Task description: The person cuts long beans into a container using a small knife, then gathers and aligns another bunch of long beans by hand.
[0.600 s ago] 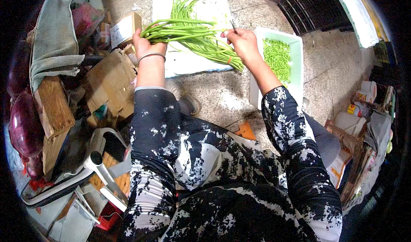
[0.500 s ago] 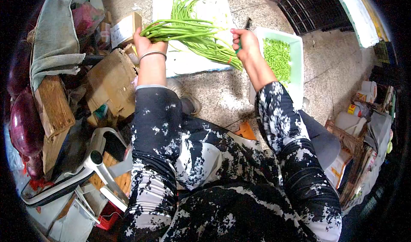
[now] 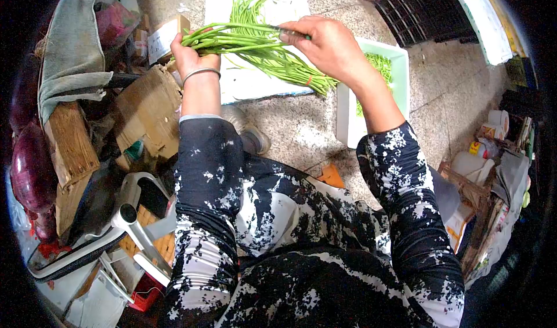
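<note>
Over the white sheet point(image 3: 229, 84): L hand point(image 3: 194, 60) & R hand point(image 3: 333, 46) are both up here w/ the long green beans point(image 3: 238, 37).
L hand grip: fingers closed round one end of the bunch, above the sheet's L edge.
R hand grip: thumb + fingers pinched on a small dark tool point(image 3: 304, 36), prob. a knife tbh, by the loose bean ends at the sheet's R side. Blade edge is too small to make out.
Banded beans point(image 3: 293, 73): under the held ones, poking past the sheet's R edge, w/ an orange-red band point(image 3: 309, 80) on. Can't tell exactly where the two lots split.
Tub point(image 3: 400, 67): just R of the sheet, cut bean pcs point(image 3: 379, 66) inside, partly behind the R wrist.
What could go wrong: IMO a nick to the R thumb if the tool slips, since it's right by the tips. Uneven pcs if bean ends aren't lined up. A loose L grip could drop beans off the sheet onto the floor point(image 3: 296, 128).
Labels/brands: box point(image 3: 168, 41) L of the sheet has a pale label, print unreadable. Bottle point(image 3: 476, 149) way R of the sheet has a red/yellow label, also too small. No brand I can ID, sry.
</note>
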Motion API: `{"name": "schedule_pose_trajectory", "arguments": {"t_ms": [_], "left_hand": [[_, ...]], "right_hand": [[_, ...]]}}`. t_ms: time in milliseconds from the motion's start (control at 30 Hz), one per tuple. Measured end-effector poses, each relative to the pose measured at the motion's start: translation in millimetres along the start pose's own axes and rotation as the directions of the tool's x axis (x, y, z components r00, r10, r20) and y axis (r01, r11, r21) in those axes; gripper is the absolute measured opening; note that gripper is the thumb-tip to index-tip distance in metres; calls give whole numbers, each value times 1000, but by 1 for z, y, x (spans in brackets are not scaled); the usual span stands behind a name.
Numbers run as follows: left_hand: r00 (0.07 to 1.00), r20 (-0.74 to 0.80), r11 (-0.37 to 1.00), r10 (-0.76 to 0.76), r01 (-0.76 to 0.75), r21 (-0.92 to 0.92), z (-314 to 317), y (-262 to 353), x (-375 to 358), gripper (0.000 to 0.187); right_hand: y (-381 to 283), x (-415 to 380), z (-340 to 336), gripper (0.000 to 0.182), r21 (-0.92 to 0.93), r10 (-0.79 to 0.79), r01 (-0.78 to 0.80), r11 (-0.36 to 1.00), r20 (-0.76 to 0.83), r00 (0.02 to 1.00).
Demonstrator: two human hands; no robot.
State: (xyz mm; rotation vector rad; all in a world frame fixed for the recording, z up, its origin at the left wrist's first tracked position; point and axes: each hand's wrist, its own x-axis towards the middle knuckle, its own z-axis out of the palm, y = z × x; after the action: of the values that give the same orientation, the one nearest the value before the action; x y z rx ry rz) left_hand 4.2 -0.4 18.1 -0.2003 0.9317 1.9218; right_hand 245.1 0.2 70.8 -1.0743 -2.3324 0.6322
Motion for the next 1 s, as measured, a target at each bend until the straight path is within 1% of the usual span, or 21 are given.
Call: {"name": "schedule_pose_trajectory", "arguments": {"t_ms": [100, 167, 200, 233, 267, 300, 333, 367, 400, 433, 467, 500, 533, 567, 633, 667, 700, 767, 833, 933, 1000], "left_hand": [[1000, 10, 999, -9, 9, -32, 1, 1, -3, 23], [999, 38, 999, -37, 38, -29, -1, 0, -4, 23], [996, 68, 997, -65, 67, -27, -2, -2, -4, 22], [995, 69, 997, -66, 68, -27, 0, -4, -6, 22], [991, 71, 993, -111, 114, -37, 2, -7, -8, 22], [985, 72, 986, -156, 159, -47, 5, -10, -11, 22], [998, 45, 998, -45, 43, 49, 8, -12, -14, 23], [999, 44, 998, -22, 20, 67, 9, -10, -14, 24], [998, 54, 999, -27, 24, 48, 8, -7, -10, 24], [997, 65, 999, -31, 29, 29, 7, -3, -7, 25], [997, 64, 999, -32, 30, 30, 4, -1, -6, 25], [987, 99, 992, -126, 128, -6, 1, 0, -6, 25], [965, 139, 973, -222, 229, -37, 1, 1, -6, 26], [914, 287, 939, -288, 329, -103, -7, 3, 2, 23], [691, 624, 765, -365, 605, -222, -4, 5, -8, 20], [671, 674, 798, -311, 569, -198, 1, 7, -15, 19], [588, 725, 683, -359, 695, -225, 5, 10, -17, 19], [512, 782, 621, -357, 755, -211, 10, 8, -25, 19], [411, 839, 626, -357, 771, -112, 12, 4, -27, 19], [437, 833, 622, -338, 768, -150, 15, -1, -34, 18], [393, 866, 622, -308, 772, -130, 16, -2, -37, 18]], "right_hand": [[7, -2, 12, 20, 26, -43, 45, 999, -81, 996], [6, -4, 15, 18, -19, -36, 34, 999, -109, 993], [7, -3, 23, 16, 111, 158, -138, 984, -188, 969], [11, -2, 33, 15, 250, 350, -291, 923, -239, 905], [25, 2, 50, 13, 390, 378, -229, 892, -362, 852], [29, 5, 53, 13, 390, 378, -230, 891, -361, 853], [32, 6, 57, 14, 700, 659, -322, 638, -278, 699], [35, 8, 60, 15, 906, 854, -315, 283, -88, 513], [49, 9, 67, 13, 946, 892, -270, 182, -44, 449], [57, 5, 70, 13, 946, 892, -269, 180, -43, 449], [64, -1, 72, 14, 934, 859, -309, 181, 3, 513], [67, -4, 71, 18, 919, 821, -349, 184, 52, 569], [69, -9, 71, 27, 849, 790, -391, 355, -49, 611], [71, -15, 69, 27, 852, 797, -389, 351, -53, 602], [77, -32, 64, 32, 883, 794, -424, 204, 104, 599], [77, -41, 63, 27, 892, 780, -408, 196, 110, 616], [78, -52, 63, 27, 898, 789, -396, 189, 101, 606], [78, -78, 66, 21, 864, 825, -490, 119, 188, 532], [56, -100, 64, 18, 854, 843, -514, 74, 222, 490], [33, -128, 67, 21, 911, 800, -413, -11, 257, 543], [18, -137, 63, 22, 927, 786, -371, -57, 271, 556]]}}
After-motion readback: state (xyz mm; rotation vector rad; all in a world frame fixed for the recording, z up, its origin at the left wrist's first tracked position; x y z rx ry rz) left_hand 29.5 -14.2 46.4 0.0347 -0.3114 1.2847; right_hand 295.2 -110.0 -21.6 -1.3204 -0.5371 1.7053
